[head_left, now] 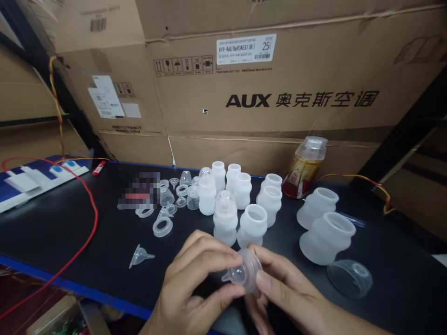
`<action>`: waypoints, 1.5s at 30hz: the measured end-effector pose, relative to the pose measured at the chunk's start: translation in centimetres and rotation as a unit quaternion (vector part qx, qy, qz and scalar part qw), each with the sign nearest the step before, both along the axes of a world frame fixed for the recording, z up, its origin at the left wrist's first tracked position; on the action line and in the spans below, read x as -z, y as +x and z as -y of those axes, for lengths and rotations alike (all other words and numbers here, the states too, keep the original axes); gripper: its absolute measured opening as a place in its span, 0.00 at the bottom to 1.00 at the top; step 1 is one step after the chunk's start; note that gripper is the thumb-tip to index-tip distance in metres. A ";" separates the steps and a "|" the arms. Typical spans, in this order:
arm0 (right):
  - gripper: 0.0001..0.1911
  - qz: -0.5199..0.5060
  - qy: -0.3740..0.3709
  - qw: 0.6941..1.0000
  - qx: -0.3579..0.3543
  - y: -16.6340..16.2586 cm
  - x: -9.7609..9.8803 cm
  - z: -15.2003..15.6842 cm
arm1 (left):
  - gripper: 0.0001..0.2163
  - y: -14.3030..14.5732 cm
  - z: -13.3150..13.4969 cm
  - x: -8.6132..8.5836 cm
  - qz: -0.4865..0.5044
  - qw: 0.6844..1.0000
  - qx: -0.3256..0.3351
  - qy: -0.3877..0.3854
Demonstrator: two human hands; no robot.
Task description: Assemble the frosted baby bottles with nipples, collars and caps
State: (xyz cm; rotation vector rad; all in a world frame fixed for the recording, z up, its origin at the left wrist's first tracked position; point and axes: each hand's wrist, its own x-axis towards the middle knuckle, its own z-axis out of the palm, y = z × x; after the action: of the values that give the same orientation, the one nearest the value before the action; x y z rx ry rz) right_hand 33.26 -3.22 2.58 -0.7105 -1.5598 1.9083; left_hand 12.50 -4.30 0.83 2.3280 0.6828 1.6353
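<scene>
Between both hands, over the table's front part, is a clear silicone bottle nipple [238, 275] seated in a translucent collar ring [252, 269], its narrow tip pointing left. My left hand [195, 274] pinches the nipple side with thumb and fingertips. From the right, my right hand [288, 286] grips the ring between thumb and fingers. Just behind the hands stand an open white baby bottle [252, 225] and a bottle topped with nipple and ring [225, 218]. A loose nipple [140, 256] lies on its side to the left.
Several open bottles [272, 204] stand farther back, with loose rings [162, 227] and clear caps to their left. Two wide bottles [324, 239] and a clear dome cap [350, 278] are at right. A jar [303, 167] stands before the cardboard box [279, 125]. A red cable [92, 209] crosses the left side.
</scene>
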 end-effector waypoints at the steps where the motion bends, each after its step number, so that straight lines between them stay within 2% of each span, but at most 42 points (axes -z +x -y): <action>1: 0.37 0.001 -0.001 1.000 0.001 0.0 0.0 0.0 | 0.12 0.0 0.0 0.1 -0.003 1.000 0.000 0.008; 10: 0.38 0.013 -0.044 0.999 0.023 1.4 1.4 1.4 | 0.14 -0.2 0.3 0.1 -0.007 0.999 -0.014 0.049; 19: 0.42 0.024 -0.055 0.997 0.040 1.7 1.6 1.1 | 0.12 -0.3 0.6 0.3 0.002 1.000 -0.027 0.002; 28: 0.37 -0.019 -0.081 0.995 0.057 1.3 1.7 1.4 | 0.12 0.0 0.3 0.1 0.001 1.000 -0.008 -0.013; 32: 0.32 -0.025 -0.082 0.995 0.049 1.3 1.0 1.4 | 0.11 0.1 0.3 -0.2 -0.001 1.000 0.000 -0.022; 38: 0.34 0.014 -0.072 0.997 0.016 1.6 -0.3 1.1 | 0.11 0.0 0.3 -0.3 0.003 1.000 0.004 -0.023; 41: 0.35 0.031 -0.064 0.997 -0.011 2.0 -0.3 1.2 | 0.12 -0.1 0.3 -0.2 0.008 0.999 0.010 -0.029; 45: 0.31 0.044 -0.045 0.998 -0.019 2.5 0.2 1.3 | 0.12 -0.1 0.3 -0.1 0.001 0.999 0.015 -0.039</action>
State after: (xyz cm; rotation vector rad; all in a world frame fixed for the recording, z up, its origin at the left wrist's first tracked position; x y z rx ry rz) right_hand 35.79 -4.54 2.40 -0.8187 -1.5602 2.0100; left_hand 12.35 -4.65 0.88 2.2706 0.6951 1.5694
